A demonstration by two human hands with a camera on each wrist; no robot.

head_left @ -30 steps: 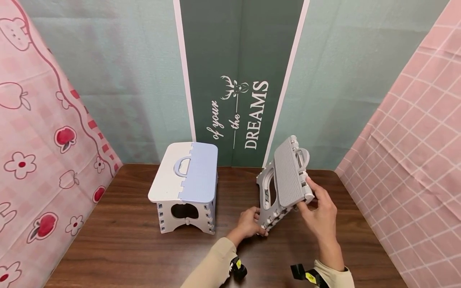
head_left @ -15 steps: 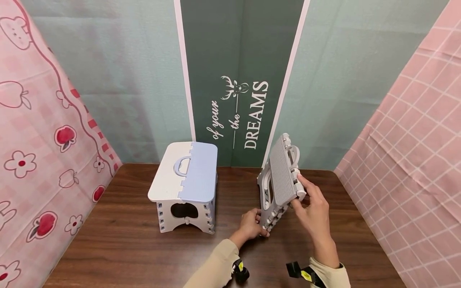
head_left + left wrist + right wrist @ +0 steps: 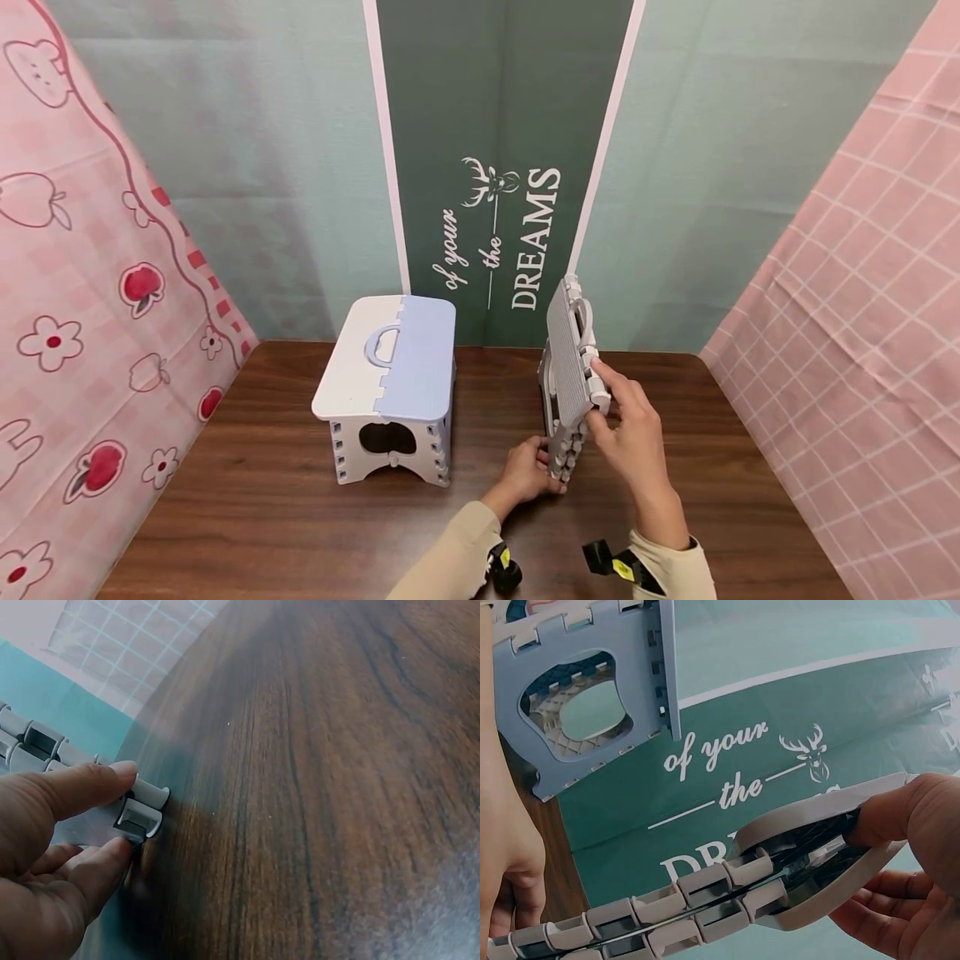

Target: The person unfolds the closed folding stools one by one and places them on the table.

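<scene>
A grey folding step stool (image 3: 568, 358), almost folded flat, stands on edge on the table's right half. Low on its near end, my left hand (image 3: 527, 471) grips the leg edge; the left wrist view shows thumb and fingers pinching its hinged corner (image 3: 141, 816). My right hand (image 3: 632, 425) holds the near end of its seat at the top. In the right wrist view, the two hinged leg halves (image 3: 705, 900) lie close together with a thin slit between them. A white-and-blue folding stool (image 3: 390, 358) stands unfolded and upright on the left, apart from both hands.
Both stools stand on a dark wood-grain table (image 3: 247, 517). A green printed cloth (image 3: 495, 100) hangs behind it. Pink patterned cloths flank it, one at the left (image 3: 90, 333) and a checked one at the right (image 3: 847, 333).
The grey stool's seat has swung left and its panels have come closer together, with my right hand moving left along with it. My left hand stays at the lower corner, shifted slightly right.
</scene>
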